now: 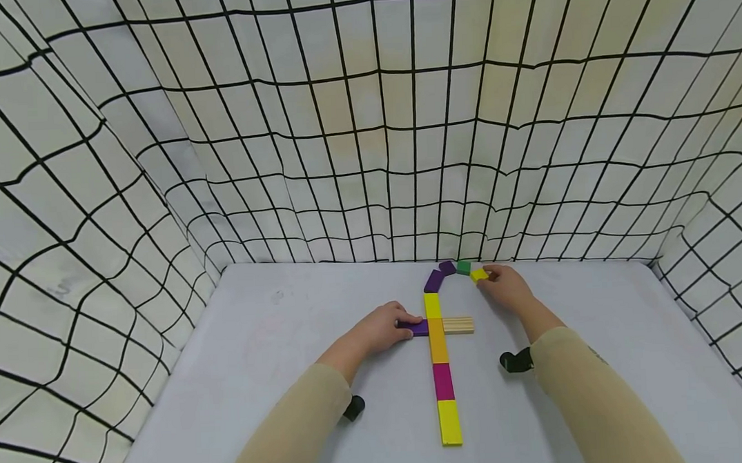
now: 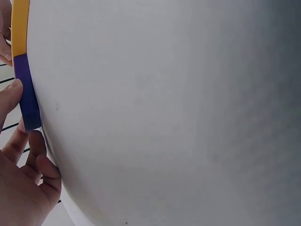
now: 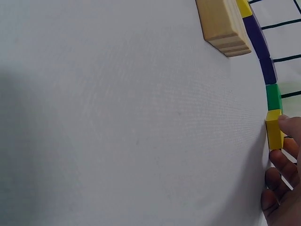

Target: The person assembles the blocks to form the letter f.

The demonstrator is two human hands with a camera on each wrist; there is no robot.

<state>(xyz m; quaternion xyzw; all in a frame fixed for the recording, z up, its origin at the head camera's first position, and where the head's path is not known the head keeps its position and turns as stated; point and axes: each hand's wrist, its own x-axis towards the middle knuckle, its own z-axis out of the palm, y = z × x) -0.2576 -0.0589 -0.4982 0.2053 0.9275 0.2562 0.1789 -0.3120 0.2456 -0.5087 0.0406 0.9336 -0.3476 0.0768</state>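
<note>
My left hand (image 1: 384, 325) holds a purple block (image 1: 420, 328) by its outer end, with the thumb on its near side in the left wrist view. That block's inner end meets an orange block (image 1: 437, 340) in a long upright row. On the other side of the row lies a plain wooden block (image 1: 459, 326). At the far end, my right hand (image 1: 509, 289) pinches a small yellow block (image 3: 274, 129) between thumb and fingers. It sits against a green block (image 3: 273, 97), which ends a curve of two purple blocks (image 1: 435, 281).
The row continues through a magenta block (image 1: 443, 382) to a yellow block (image 1: 450, 423) nearest me, with another yellow block (image 1: 432, 305) above the orange. All lie on a white table (image 1: 278, 374). A black net (image 1: 416, 126) hangs behind the far edge and at both sides.
</note>
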